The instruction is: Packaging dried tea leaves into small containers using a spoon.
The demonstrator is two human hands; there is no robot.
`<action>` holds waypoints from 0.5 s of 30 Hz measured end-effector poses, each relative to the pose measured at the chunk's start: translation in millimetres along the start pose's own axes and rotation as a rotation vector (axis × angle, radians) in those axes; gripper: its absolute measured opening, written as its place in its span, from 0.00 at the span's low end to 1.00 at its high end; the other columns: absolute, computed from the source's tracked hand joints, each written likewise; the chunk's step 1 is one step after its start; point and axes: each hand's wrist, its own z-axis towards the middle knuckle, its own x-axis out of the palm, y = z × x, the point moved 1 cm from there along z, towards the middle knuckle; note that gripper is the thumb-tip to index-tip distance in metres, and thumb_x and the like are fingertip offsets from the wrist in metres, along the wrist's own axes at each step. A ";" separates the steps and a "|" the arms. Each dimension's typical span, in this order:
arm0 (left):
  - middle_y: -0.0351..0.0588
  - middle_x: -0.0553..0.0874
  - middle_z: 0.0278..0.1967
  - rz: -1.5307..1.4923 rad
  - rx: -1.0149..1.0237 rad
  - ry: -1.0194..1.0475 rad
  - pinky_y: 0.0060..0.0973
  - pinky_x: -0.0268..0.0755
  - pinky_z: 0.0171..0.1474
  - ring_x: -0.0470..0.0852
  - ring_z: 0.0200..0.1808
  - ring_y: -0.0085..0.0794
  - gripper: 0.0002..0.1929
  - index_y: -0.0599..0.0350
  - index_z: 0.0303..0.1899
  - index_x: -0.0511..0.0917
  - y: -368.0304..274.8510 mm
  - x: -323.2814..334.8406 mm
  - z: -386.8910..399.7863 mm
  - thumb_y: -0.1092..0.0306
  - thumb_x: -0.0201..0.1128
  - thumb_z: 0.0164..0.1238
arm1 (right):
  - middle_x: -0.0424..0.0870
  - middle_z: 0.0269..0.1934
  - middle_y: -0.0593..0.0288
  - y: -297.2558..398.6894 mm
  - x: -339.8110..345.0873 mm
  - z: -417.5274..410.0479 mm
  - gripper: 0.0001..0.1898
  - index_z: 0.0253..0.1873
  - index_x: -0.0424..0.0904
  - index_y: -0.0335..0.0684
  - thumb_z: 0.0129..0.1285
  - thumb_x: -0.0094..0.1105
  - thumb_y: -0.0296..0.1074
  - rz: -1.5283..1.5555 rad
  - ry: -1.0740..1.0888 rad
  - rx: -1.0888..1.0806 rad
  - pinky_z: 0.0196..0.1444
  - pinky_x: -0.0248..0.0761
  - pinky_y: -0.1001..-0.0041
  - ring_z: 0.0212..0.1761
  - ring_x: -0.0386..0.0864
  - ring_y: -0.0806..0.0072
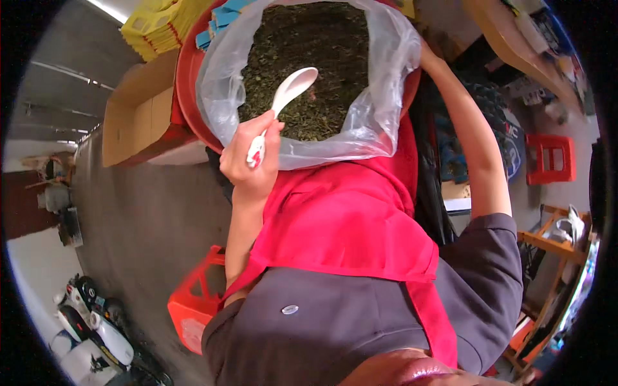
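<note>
My left hand (pixel 253 152) is closed around the handle of a white spoon (pixel 295 87) with a red pattern at its handle end. The spoon's bowl is over a clear plastic bag (pixel 219 96) of dark green, dried-looking leaf bits (pixel 309 48). A red round tub (pixel 186 91) holds the bag, whose mouth is spread over the rim. At the tub's right side is my right hand (pixel 426 52), its fingers hidden behind the bag's edge, so its grip cannot be made out. Blue packets (pixel 227 15) lie between bag and tub at the upper left.
An open cardboard box (pixel 140 120) stands left of the tub, near stacked yellow crates (pixel 154 29). A red plastic stool (pixel 195 309) is at my left, another red stool (pixel 551 159) at the right. Black plastic (pixel 429 193) hangs right of my red apron. A motorbike (pixel 96 328) stands lower left.
</note>
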 end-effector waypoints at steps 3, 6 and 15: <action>0.52 0.87 0.33 -0.016 -0.017 -0.021 0.25 0.81 0.34 0.88 0.32 0.32 0.08 0.68 0.42 0.80 2.2 4.2 0.1 0.82 0.65 0.62 | 0.67 0.70 0.54 -34.5 32.0 4.4 0.35 0.72 0.63 0.39 0.60 0.67 0.34 -0.102 0.000 0.159 0.75 0.53 0.68 0.71 0.63 0.63; 0.51 0.87 0.33 -0.001 -0.013 -0.003 0.24 0.80 0.33 0.88 0.32 0.32 0.08 0.67 0.42 0.81 -0.6 4.8 -1.4 0.81 0.66 0.61 | 0.72 0.65 0.54 -40.6 37.7 -8.3 0.30 0.67 0.68 0.43 0.60 0.63 0.41 -0.119 -0.211 -0.041 0.71 0.56 0.62 0.66 0.68 0.57; 0.50 0.88 0.33 0.055 0.031 0.076 0.21 0.79 0.34 0.89 0.32 0.29 0.08 0.66 0.43 0.81 -5.3 10.4 -1.4 0.80 0.65 0.63 | 0.81 0.52 0.47 -0.4 16.2 -27.6 0.22 0.56 0.77 0.43 0.58 0.60 0.44 -0.133 -0.290 0.055 0.55 0.70 0.55 0.55 0.76 0.47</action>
